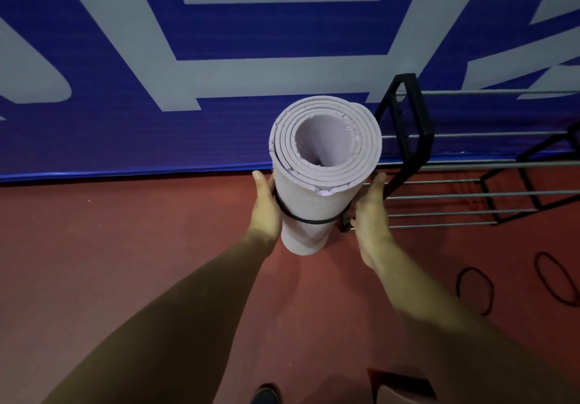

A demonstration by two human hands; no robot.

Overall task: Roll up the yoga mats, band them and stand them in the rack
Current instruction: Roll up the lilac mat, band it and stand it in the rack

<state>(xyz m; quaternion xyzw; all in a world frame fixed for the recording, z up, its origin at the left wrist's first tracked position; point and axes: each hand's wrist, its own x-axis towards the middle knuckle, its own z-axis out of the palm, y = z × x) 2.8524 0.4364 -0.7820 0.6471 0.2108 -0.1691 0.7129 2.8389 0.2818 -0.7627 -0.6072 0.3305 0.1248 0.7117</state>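
Note:
A lilac yoga mat (317, 203), rolled into a tube, stands upright in the middle of the view with its spiral top end facing me. A thin black band (309, 221) circles its lower part. My left hand (266, 209) grips the roll's left side at band height, thumb pointing up. My right hand (372, 212) grips the right side the same way. Just right of the roll stands the rack (414, 121), with black end frames and horizontal metal rods; no mats are in it. Whether the roll's bottom end touches the floor I cannot tell.
Two loose black bands (474, 290) (555, 281) lie on the red floor at the right. A blue banner (219, 42) with large white letters covers the wall behind. My shoe tip (265, 395) and a brown object (401, 388) show at the bottom edge.

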